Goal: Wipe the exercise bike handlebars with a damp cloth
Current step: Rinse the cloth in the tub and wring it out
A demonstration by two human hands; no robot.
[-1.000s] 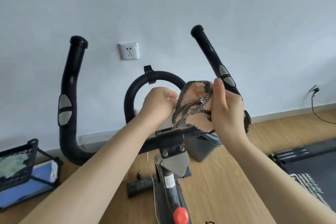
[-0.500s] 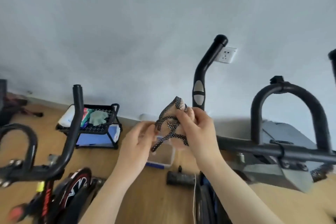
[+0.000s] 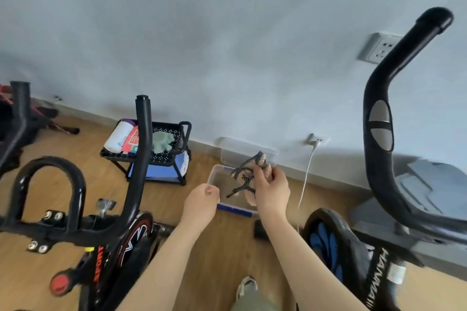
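You have turned from the handlebars to the tub on the floor by the wall. Your left grip has let go of the cloth and hangs loosely curled, holding nothing. Wiping looks paused, likely for a rinse. Your right grip pinches the cloth, which dangles from its fingertips over the tub.

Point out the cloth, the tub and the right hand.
cloth (image 3: 243,179): head view, patterned strip.
tub (image 3: 235,207): head view, blue front edge.
right hand (image 3: 271,190): head view, back of hand.
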